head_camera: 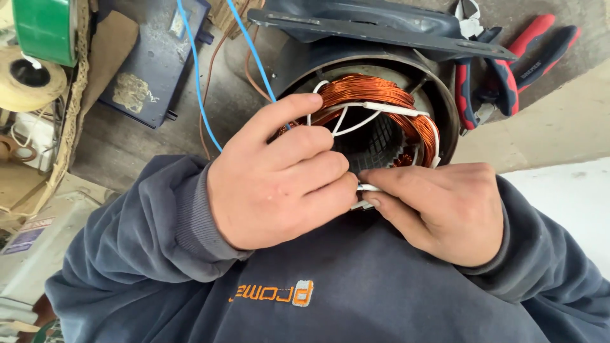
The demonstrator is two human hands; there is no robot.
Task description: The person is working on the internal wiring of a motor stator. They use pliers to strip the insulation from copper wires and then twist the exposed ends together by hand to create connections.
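Right against your chest, the round grey motor housing [445,108] sits with its open mouth toward you, and inside it you can see the ring of copper winding [375,92] with white sleeved leads [381,109] crossing over it and the slotted core showing dark in the middle. Your left hand [279,178] is curled almost closed, fingers folded over one of the white leads at the near rim, with the forefinger stretched up along the coil. Your right hand [438,209] meets it from the other side, thumb and forefinger pinched tight on a short white sleeve end [368,188] right where the two hands touch; what lies under that pinch is too small to make out. Your hands and the sleeves of your dark blue sweatshirt [356,298] hide the near part of the housing. A blue wire [197,82] runs from the top edge down behind your left hand. Beyond the housing, red-and-blue pliers [502,70] lie on the rough grey concrete surface [553,121], partly under a dark metal bracket [381,25]. Off to the left, a green tape roll [44,28] is cut by the frame, beside a tan roll [28,79] and a dark blue box [155,57].
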